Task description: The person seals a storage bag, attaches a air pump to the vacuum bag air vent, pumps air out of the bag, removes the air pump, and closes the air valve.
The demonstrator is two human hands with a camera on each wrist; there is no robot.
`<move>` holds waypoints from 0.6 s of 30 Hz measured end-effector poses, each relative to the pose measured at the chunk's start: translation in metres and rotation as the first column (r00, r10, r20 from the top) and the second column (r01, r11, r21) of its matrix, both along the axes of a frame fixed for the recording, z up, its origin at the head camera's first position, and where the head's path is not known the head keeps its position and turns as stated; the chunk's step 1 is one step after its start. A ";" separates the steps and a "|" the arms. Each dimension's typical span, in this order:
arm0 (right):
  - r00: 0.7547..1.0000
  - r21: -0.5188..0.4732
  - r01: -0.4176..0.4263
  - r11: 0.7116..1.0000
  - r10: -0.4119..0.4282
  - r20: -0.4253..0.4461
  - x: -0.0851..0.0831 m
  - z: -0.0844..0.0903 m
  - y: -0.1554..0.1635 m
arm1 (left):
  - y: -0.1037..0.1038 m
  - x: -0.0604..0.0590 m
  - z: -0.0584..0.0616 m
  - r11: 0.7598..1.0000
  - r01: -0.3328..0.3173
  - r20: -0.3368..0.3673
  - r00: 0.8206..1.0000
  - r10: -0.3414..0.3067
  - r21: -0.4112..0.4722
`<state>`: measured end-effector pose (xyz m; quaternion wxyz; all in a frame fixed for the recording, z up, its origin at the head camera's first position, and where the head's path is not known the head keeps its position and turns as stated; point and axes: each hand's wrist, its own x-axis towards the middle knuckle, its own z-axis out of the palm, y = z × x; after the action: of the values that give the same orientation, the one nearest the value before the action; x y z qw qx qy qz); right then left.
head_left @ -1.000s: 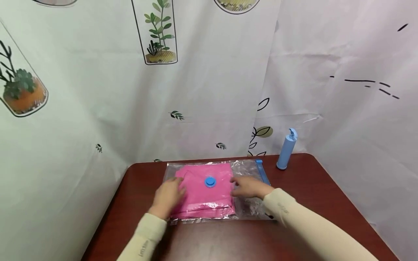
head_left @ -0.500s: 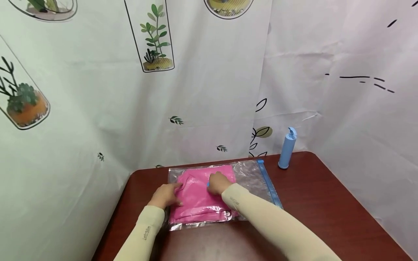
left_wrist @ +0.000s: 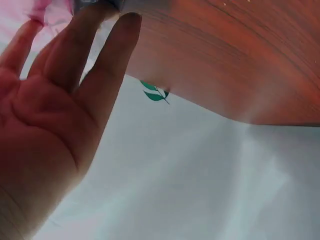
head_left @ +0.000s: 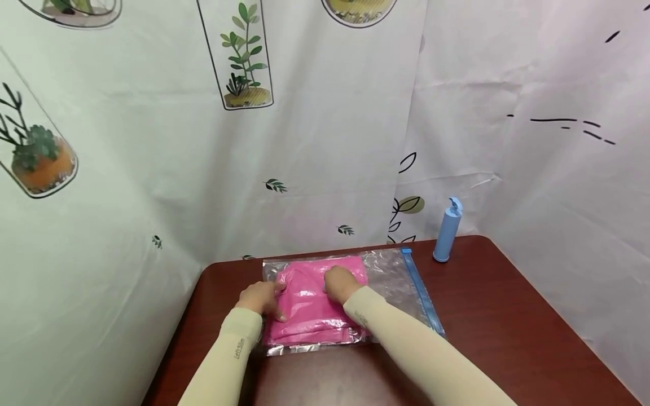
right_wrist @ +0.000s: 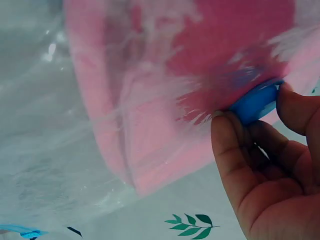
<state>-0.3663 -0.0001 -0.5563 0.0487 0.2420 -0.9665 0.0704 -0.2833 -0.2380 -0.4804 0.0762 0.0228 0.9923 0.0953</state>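
Observation:
A clear vacuum storage bag [head_left: 391, 277] lies flat on the table with folded pink cloth [head_left: 307, 310] inside. My right hand [head_left: 341, 283] is over the middle of the cloth, and in the right wrist view its thumb and fingers pinch the blue valve cap [right_wrist: 255, 106] on the bag. From the head view, that hand hides most of the cap. My left hand [head_left: 260, 298] rests at the bag's left side, fingers extended and spread. In the left wrist view its fingertips [left_wrist: 131, 22] reach the bag's edge, holding nothing.
Along the bag's right end runs a blue zip strip [head_left: 422, 293] with a slider at its far end. A blue cylindrical hand pump [head_left: 447, 237] stands upright near the back right corner of the brown table [head_left: 508, 316]. Patterned white sheeting [head_left: 325, 141] hangs behind.
My right hand has moved left from the cloth's right edge onto the valve cap and now pinches it. My left hand has settled at the bag's left side. The bag has turned slightly.

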 end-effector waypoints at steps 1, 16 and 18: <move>1.000 0.011 -0.009 1.000 0.010 -0.008 0.006 0.009 0.004 | 0.003 -0.001 -0.001 1.000 0.012 -0.007 1.000 -0.012 -0.012; 0.989 -0.037 -0.144 0.989 0.145 0.008 0.026 0.042 0.016 | 0.009 -0.011 -0.024 0.988 0.153 -0.143 0.977 -0.155 -0.030; 0.988 -0.018 -0.156 0.988 0.156 -0.003 0.025 0.042 0.019 | 0.004 -0.027 -0.044 0.986 0.167 -0.151 0.974 -0.169 -0.028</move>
<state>-0.3413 0.0186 -0.5143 0.0461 0.3165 -0.9439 0.0826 -0.3105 -0.2343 -0.5248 0.0080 0.1133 0.9904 0.0792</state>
